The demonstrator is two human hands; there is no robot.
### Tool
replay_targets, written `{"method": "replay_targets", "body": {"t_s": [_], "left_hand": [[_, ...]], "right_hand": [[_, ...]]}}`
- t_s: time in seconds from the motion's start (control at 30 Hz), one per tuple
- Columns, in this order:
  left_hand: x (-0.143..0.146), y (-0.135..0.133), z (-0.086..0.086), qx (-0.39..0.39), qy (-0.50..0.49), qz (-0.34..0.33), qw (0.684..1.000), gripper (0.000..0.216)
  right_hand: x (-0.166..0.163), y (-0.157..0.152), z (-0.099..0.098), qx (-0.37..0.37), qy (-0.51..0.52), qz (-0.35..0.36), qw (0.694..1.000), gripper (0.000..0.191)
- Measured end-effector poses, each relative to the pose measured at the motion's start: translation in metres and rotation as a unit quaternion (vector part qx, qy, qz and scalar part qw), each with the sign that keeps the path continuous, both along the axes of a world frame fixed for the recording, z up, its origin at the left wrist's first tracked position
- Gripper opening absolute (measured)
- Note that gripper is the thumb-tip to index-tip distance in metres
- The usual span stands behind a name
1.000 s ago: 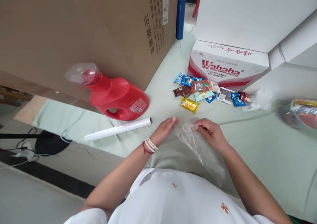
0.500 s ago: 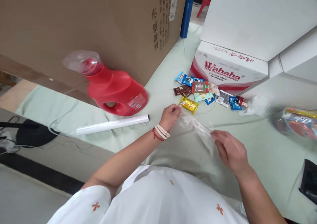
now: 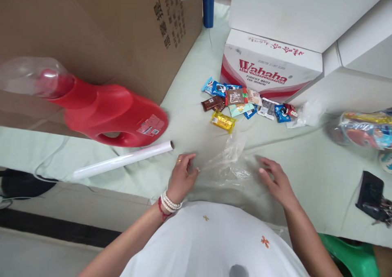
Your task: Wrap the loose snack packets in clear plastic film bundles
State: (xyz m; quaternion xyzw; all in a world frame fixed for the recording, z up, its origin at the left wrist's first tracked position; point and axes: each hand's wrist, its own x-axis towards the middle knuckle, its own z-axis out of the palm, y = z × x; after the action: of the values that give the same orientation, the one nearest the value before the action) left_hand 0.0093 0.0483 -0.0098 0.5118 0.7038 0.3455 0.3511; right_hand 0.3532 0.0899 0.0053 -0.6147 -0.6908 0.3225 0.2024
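A clear plastic bag (image 3: 228,165) lies crumpled on the pale green cloth (image 3: 306,154) right in front of me. My left hand (image 3: 181,176) rests at the bag's left edge, fingers curled, thumb and forefinger touching the film. My right hand (image 3: 274,181) lies at its right edge with fingers spread flat on the cloth. A heap of small wrapped snacks (image 3: 241,103) sits just beyond the bag; a yellow packet (image 3: 223,121) lies nearest to it.
A red detergent jug (image 3: 104,111) with a film-wrapped cap lies left, a white roll (image 3: 122,160) before it. A big brown carton (image 3: 92,32) stands behind, a Wahaha box (image 3: 269,71) and white boxes behind the snacks. Snack bags (image 3: 361,130) and a black item (image 3: 370,195) lie right.
Both hands have brought the bag down from the air and spread it on the cloth. The right hand has let go and opened flat. The camera has moved closer and lower.
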Motion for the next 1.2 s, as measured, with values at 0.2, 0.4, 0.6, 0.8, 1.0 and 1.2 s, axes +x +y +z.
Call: {"method": "replay_targets", "body": {"t_s": [0.2,0.4,0.6,0.8,1.0,1.2], "left_hand": [[0.025,0.029,0.037,0.091,0.189,-0.046,0.977,0.042],[0.063,0.058,0.050,-0.034,0.193,-0.220,0.956,0.035],[0.050,0.077,0.012,-0.041,-0.090,-0.093,0.991,0.041],[0.024,0.072,-0.004,-0.050,-0.064,-0.016,0.997,0.039],[0.016,0.059,0.008,0.152,0.175,-0.120,0.965,0.034],[0.040,0.088,0.024,0.156,0.211,-0.417,0.870,0.047]], "right_hand": [[-0.078,0.054,-0.015,-0.056,0.042,0.022,0.997,0.037],[-0.109,0.058,-0.004,0.064,0.015,0.064,0.996,0.023],[-0.061,0.059,-0.011,0.012,0.127,-0.090,0.988,0.034],[-0.013,0.054,-0.019,-0.081,0.174,-0.211,0.958,0.043],[-0.011,0.060,-0.018,-0.062,0.141,-0.202,0.967,0.044],[-0.023,0.071,-0.013,-0.061,0.126,-0.160,0.977,0.042]]}}
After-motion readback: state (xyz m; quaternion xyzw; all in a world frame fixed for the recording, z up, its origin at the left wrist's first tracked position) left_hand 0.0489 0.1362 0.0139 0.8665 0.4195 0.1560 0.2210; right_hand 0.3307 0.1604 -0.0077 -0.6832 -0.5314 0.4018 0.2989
